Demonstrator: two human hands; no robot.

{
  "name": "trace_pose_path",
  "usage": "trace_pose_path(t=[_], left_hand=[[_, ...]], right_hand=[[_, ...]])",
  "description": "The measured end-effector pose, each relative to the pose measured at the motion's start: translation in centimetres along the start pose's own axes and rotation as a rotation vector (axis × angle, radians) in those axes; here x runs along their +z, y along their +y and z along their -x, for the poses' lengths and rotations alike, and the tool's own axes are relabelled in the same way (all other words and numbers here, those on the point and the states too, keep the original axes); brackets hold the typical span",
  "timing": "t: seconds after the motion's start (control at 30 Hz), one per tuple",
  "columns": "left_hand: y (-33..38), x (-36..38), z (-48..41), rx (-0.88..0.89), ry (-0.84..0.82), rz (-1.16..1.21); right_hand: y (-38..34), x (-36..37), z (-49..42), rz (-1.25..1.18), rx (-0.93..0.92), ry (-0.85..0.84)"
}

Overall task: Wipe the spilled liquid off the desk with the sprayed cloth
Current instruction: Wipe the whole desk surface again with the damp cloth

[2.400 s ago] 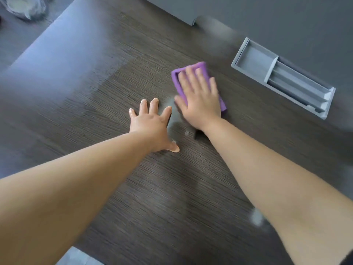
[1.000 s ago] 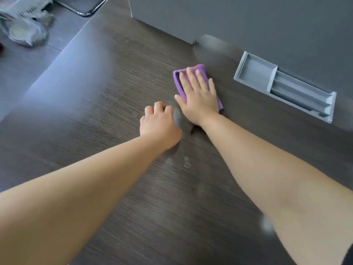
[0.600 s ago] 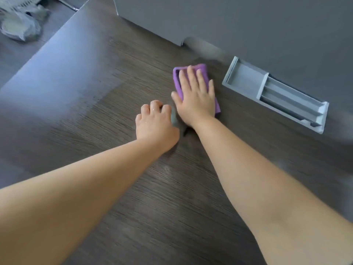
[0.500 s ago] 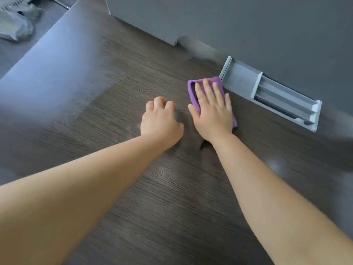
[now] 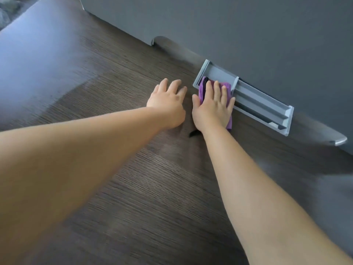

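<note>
A folded purple cloth [image 5: 202,88] lies on the dark wood-grain desk [image 5: 118,77], and my right hand [image 5: 214,106] presses flat on it, fingers spread. The cloth's far edge touches or overlaps the near rim of a grey tray. Most of the cloth is hidden under the hand. My left hand [image 5: 167,101] rests palm down on the desk just left of it, fingers extended, holding nothing. No drops of liquid stand out on the wood around the hands.
A grey plastic organiser tray [image 5: 257,104] with long slots lies against a grey back panel [image 5: 229,25] at the desk's far edge. The desk's left edge runs at the top left, with floor beyond it.
My right hand slid the cloth rightward and farther away until it met the grey tray. My left hand went from curled fingers to flat and followed to the right.
</note>
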State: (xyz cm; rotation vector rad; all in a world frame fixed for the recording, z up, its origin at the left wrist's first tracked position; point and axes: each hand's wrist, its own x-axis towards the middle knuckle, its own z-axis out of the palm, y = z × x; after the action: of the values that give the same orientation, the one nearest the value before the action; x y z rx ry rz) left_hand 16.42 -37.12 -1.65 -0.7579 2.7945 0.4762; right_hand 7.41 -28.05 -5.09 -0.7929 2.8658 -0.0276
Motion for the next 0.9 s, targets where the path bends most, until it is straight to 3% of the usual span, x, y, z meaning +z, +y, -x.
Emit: trace_pose_path(t=[0.13,0.4,0.57,0.9], left_hand=[[0.6,0.6,-2.6,0.091,-0.055,-0.059],[0.4,1.4,-3.9,0.096,0.065,-0.102],[0.4,1.1,-4.7,0.112,0.044,-0.193],[0.3,1.6,-4.7,0.102,0.043,-0.171]], right_hand=[[0.6,0.2,0.3,0.019,-0.018,0.003],[-0.7,-1.2,-4.8,0.01,0.073,-0.07],[-0.3,-0.4,-2.5,0.011,0.059,-0.09],[-1.6,-1.5,-6.1,-0.012,0.197,-0.128]])
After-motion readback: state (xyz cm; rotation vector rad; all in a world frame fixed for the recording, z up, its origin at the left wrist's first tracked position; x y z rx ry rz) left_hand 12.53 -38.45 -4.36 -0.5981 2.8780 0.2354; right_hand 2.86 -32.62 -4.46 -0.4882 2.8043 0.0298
